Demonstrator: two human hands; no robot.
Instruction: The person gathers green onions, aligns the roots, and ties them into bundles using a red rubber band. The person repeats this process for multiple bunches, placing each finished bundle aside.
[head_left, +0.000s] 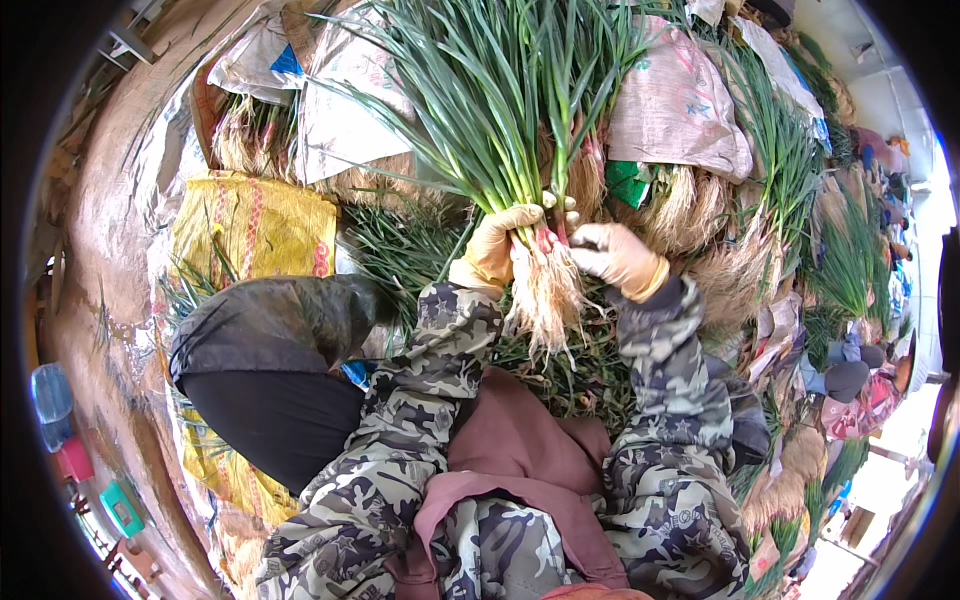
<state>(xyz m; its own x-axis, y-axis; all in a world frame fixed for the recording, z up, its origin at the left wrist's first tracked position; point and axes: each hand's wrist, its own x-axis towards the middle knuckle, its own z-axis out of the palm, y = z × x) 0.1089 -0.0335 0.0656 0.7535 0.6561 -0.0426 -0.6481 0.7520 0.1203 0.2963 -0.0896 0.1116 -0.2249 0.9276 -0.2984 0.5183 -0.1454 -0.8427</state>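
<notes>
My left hand (487, 251), in a pale yellow work glove, grips a bunch of green onions (517, 142) just above the roots. The long leaves fan out away from me, and the pale stringy roots (547, 296) hang towards my lap. My right hand (619, 259), in a similar glove, has its bent fingertips against the reddish stem bases on the bunch's right side. Whether those fingertips pinch a stem is hard to see. Beneath the roots lies a litter of loose green leaves (577, 375).
Bundled onions under woven sacks (679, 97) lie ahead. A yellow woven sack (255, 225) is at the left, beyond my bent knee (277, 322). More onion bundles (780, 172) line the right side, where another person (862, 390) sits. A teal container (121, 508) stands far left.
</notes>
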